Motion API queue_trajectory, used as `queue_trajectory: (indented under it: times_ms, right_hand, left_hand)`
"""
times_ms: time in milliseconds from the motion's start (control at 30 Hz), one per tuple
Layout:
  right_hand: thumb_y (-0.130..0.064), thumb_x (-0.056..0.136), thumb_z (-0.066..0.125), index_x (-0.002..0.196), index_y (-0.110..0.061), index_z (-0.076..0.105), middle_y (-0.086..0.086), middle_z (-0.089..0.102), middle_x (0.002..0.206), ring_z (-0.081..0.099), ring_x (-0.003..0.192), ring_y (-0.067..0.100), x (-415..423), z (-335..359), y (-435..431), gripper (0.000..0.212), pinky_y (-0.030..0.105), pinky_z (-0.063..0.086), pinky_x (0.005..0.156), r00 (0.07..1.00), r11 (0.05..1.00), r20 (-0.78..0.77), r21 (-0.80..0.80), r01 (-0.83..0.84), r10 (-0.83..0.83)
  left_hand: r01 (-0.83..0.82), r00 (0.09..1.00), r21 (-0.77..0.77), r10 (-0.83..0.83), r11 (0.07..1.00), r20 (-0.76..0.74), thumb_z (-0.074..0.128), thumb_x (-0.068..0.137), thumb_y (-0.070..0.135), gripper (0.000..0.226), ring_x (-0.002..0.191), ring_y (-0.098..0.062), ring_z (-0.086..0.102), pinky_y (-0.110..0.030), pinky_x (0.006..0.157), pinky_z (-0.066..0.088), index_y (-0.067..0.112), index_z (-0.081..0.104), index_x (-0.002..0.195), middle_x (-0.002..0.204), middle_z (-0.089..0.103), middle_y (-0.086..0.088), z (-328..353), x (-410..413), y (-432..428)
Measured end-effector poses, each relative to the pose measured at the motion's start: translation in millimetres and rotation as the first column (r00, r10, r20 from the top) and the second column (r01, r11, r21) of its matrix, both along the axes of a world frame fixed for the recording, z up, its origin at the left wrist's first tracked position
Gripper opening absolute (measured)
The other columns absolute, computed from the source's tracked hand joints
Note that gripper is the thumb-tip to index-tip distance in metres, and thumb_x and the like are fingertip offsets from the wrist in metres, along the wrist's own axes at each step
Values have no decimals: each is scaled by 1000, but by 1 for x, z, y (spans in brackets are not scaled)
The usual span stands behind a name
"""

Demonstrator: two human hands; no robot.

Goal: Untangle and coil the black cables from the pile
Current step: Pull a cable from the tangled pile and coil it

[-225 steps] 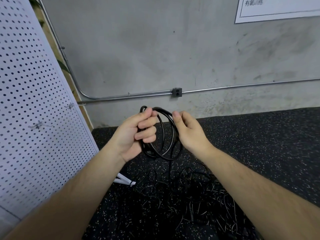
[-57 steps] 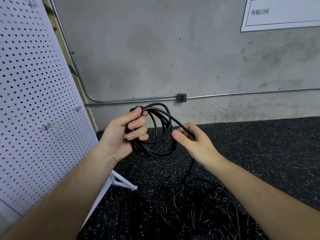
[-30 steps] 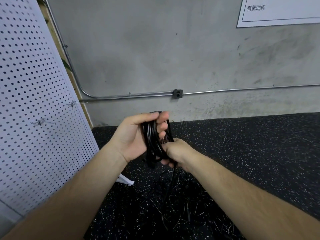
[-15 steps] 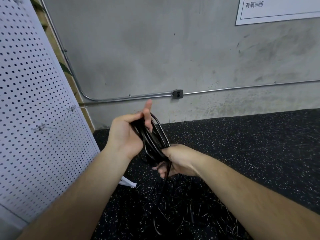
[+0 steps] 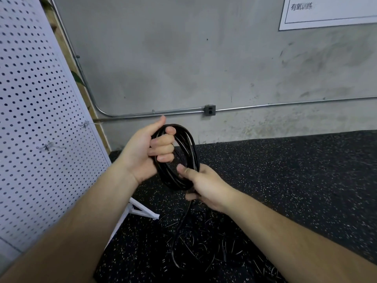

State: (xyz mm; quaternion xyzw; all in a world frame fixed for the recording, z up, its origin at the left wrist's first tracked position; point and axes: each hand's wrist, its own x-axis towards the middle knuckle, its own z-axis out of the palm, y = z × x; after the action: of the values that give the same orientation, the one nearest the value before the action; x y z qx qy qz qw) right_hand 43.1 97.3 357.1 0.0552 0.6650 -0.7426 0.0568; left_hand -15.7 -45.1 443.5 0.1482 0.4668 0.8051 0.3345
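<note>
Nearest, toward the near edge of the speckled black rubber floor [image 5: 295,170], a loose pile of thin black cables [image 5: 204,246], tangled and crossing in every direction. Just left of the pile, the white foot [image 5: 142,211] of a leaning perforated pegboard [image 5: 40,119], planted at the floor's left edge. Up from the pile, one black strand [image 5: 183,218] running into the right hand [image 5: 206,185]. Right hand held above the floor, fingers curled underneath and thumb laid over the lower right of the coil [image 5: 190,146], pinching the bundled loops there. Coil of black cable upright in the air between both hands, several loops deep, well clear of the floor and above the far side of the pile. Left hand [image 5: 146,152] at the coil's upper left, fingers hooked through the ring and closed round the loops, thumb pointing up behind them. Beyond the hands, bare floor out to its far edge against a grey concrete wall [image 5: 183,58]. Low along that wall, a metal conduit [image 5: 285,103] with a small grey junction box [image 5: 209,110]. High at the right, a white sign [image 5: 330,13] with printed characters.
</note>
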Motion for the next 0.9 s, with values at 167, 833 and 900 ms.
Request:
queue_trajectory:
  times_ms: [167, 833, 900]
  right_hand:
    - [-37, 106, 51, 96, -20, 55, -8, 57, 71, 56, 58, 8, 1, -6, -14, 20, 23, 43, 47, 967, 969, -61, -6, 248, -247]
    - [-29, 107, 51, 109, -12, 59, -13, 63, 58, 49, 54, 12, -10, -6, -4, 19, 23, 30, 43, 983, 982, 25, 60, 180, -182]
    - [-26, 105, 55, 111, -9, 57, -5, 68, 69, 53, 67, 20, -9, -8, -6, 18, 22, 26, 40, 989, 987, 65, -81, 137, -132]
  left_hand:
    - [-161, 980, -222, 130, 962, -149, 48, 97, 62, 49, 48, -11, 40, -29, 65, 47, 19, 51, 73, 46, 27, 10, -11, -1, 1]
    - [-235, 897, -177, 142, 956, -419, 62, 100, 27, 24, 52, -12, 34, -29, 56, 40, 11, 52, 84, 63, 33, 1, -19, 22, 6]
    - [-329, 880, -200, 223, 923, -419, 54, 105, 24, 21, 49, -10, 27, -24, 47, 29, 7, 56, 93, 60, 30, 2, -18, 23, 11]
